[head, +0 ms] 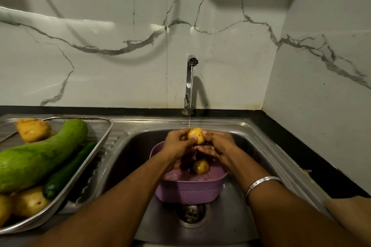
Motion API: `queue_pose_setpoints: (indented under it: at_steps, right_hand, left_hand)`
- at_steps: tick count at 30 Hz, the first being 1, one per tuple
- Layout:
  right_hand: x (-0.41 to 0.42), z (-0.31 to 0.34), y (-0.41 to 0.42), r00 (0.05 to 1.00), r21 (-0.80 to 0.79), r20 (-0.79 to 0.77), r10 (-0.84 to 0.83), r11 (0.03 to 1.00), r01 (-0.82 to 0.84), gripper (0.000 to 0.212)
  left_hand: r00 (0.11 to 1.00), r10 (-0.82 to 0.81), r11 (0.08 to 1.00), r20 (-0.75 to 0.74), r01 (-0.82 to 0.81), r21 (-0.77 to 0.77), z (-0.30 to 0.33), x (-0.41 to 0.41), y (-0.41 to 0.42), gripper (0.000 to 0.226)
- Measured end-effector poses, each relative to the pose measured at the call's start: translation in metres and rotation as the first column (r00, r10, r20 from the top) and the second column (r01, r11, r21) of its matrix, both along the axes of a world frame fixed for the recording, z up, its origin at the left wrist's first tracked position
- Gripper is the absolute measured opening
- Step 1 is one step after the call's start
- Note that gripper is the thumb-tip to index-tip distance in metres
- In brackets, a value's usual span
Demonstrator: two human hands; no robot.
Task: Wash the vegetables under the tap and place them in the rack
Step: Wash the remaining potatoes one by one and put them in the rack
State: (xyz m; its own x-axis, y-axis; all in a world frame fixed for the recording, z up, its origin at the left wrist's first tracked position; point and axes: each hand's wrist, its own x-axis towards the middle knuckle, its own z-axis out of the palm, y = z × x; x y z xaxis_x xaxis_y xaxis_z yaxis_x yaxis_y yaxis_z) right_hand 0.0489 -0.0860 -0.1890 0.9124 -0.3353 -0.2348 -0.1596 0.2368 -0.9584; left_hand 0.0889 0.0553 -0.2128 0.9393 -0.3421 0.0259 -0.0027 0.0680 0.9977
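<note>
Both hands hold a yellow potato (196,135) under the thin stream running from the steel tap (190,78). My left hand (178,142) grips its left side with the thumb on top, and my right hand (217,144) cups it from the right. Below them a purple plastic basket (190,191) stands in the sink (251,146), holding water and another potato (201,166). On the drainboard at the left, the steel mesh rack (100,136) holds a large green gourd (40,156), a dark cucumber (68,174) and several potatoes (33,129).
The sink drain (190,213) lies just in front of the basket. Marble-patterned walls rise behind and at the right, meeting a black counter (297,138). A silver bangle (261,183) sits on my right wrist.
</note>
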Motion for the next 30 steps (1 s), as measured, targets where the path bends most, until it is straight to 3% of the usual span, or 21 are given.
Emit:
queue_pose_setpoints:
  at_steps: [6,11,14,17,20,24,28,30]
  right_hand:
    - [0.003,-0.001,0.002,1.000,-0.079,-0.019,0.000,0.997,-0.001,0.015]
    - [0.004,-0.001,0.008,1.000,-0.217,-0.017,0.013,0.976,-0.017,0.011]
    - [0.002,0.001,0.012,0.999,-0.247,0.007,0.031,0.969,-0.028,0.012]
    - [0.001,0.003,0.016,0.996,-0.272,0.033,0.077,0.960,-0.065,0.013]
    - [0.003,0.002,0.020,0.998,-0.285,0.027,0.050,0.958,-0.040,0.008]
    - [0.007,-0.005,0.014,0.998,-0.360,0.023,-0.052,0.931,0.056,0.011]
    - [0.011,-0.008,0.015,0.990,-0.426,0.062,-0.127,0.894,0.141,0.007]
    - [0.013,-0.008,0.019,0.985,-0.496,0.138,-0.106,0.853,0.161,0.002]
  left_hand:
    - [0.963,0.134,0.962,0.234,-0.184,0.203,-0.009,0.003,0.001,0.037]
    - [0.950,0.242,0.937,0.196,-0.282,0.209,-0.008,0.004,-0.003,0.028]
    - [0.957,0.245,0.940,0.155,-0.274,0.206,-0.008,0.005,0.000,0.035]
    - [0.933,0.293,0.910,0.210,-0.339,0.238,-0.008,0.002,0.003,0.037]
    - [0.937,0.235,0.915,0.259,-0.303,0.267,-0.008,-0.001,0.005,0.039]
    - [0.977,0.089,0.933,0.193,-0.150,0.328,-0.009,-0.004,0.001,0.034]
    - [0.949,0.106,0.829,0.298,-0.250,0.501,-0.006,-0.001,0.003,0.041]
    - [0.965,0.166,0.853,0.201,-0.243,0.462,-0.002,-0.001,0.002,0.050]
